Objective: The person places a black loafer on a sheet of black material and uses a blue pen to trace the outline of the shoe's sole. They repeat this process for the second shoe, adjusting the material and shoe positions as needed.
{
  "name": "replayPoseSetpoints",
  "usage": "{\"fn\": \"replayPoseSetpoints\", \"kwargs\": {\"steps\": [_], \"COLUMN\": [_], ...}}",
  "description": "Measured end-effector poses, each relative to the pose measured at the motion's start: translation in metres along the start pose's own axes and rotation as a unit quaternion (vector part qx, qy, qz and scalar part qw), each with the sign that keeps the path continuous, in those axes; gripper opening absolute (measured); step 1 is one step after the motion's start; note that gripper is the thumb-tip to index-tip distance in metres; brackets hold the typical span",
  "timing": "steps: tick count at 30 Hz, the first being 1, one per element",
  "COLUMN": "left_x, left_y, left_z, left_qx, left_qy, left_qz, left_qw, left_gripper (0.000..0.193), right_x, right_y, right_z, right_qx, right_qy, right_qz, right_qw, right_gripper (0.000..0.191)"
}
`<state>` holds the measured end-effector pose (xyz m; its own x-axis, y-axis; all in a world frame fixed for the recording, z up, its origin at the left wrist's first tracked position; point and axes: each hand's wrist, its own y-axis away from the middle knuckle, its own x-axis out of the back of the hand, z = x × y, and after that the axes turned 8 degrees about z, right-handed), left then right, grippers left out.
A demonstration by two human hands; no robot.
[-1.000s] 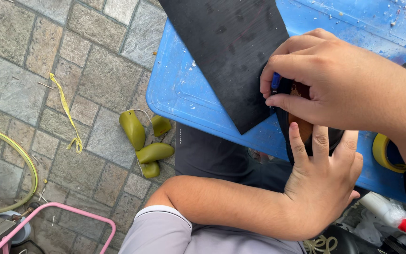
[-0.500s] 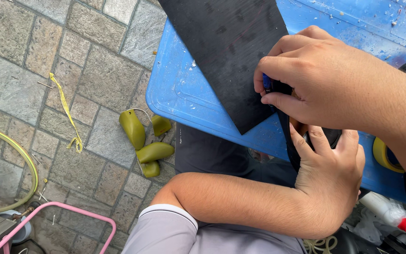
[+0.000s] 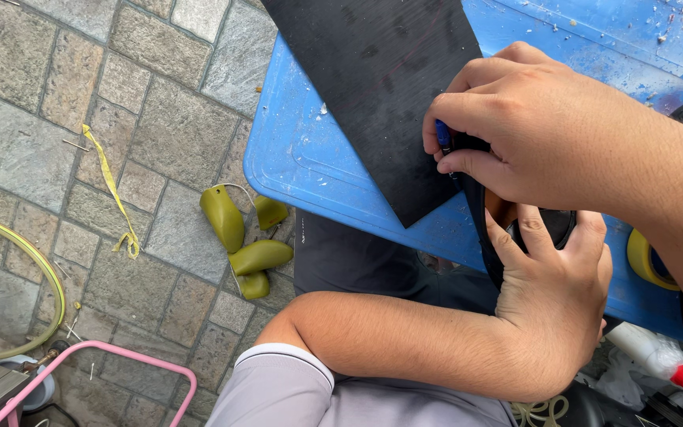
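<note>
A black rubber sheet (image 3: 381, 87) lies on a blue plastic table (image 3: 310, 158). My right hand (image 3: 531, 126) comes in from the right and pinches a blue pen (image 3: 442, 136), whose tip meets the sheet's right edge. Just below it, my left hand (image 3: 551, 316) reaches up from the bottom with fingers spread. It holds a dark shoe-like object (image 3: 555, 225) with a brown inside against the table edge. Both hands hide most of that object.
Several olive-green shoe forms (image 3: 235, 237) lie on the stone paving beside my dark trouser leg (image 3: 357, 261). A yellow strip (image 3: 112, 190), a yellow-green hose (image 3: 37, 269) and a pink tube frame (image 3: 112, 356) are at the left. A yellow tape roll (image 3: 640, 257) and a white bottle with a red cap (image 3: 658, 360) sit at the right.
My right hand has slid a little left and down along the sheet's edge with the pen, covering more of the dark object. My left hand has barely moved.
</note>
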<state>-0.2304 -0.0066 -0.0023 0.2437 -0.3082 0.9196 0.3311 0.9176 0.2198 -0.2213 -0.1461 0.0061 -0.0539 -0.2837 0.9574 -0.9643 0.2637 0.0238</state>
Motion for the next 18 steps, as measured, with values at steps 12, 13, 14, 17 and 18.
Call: {"fn": "replayPoseSetpoints", "kwargs": {"steps": [12,13,14,17,18], "left_x": [-0.002,-0.003,-0.003,-0.002,-0.002], "left_y": [0.001,0.0,0.0,0.001,0.001], "left_z": [-0.001,-0.001,0.0,0.001,0.001], "left_qx": [-0.007,-0.006,-0.006,0.011,0.006], "left_qy": [0.006,0.007,0.008,0.004,0.004], "left_qz": [0.003,0.003,0.003,0.017,0.011], "left_qw": [1.0,1.0,1.0,1.0,1.0], "left_gripper": [0.074,0.074,0.075,0.077,0.077], "right_x": [0.004,0.004,0.005,0.008,0.009], "right_y": [-0.005,-0.005,-0.006,-0.01,-0.011], "right_z": [0.0,0.001,0.001,0.001,0.002], "right_qx": [-0.028,-0.036,-0.039,-0.054,-0.061], "right_qy": [-0.017,-0.026,-0.033,-0.058,-0.068], "right_qz": [-0.007,-0.014,-0.011,-0.013,-0.019], "right_qw": [0.999,0.999,0.999,0.997,0.996], "right_gripper": [0.016,0.016,0.016,0.017,0.017]}}
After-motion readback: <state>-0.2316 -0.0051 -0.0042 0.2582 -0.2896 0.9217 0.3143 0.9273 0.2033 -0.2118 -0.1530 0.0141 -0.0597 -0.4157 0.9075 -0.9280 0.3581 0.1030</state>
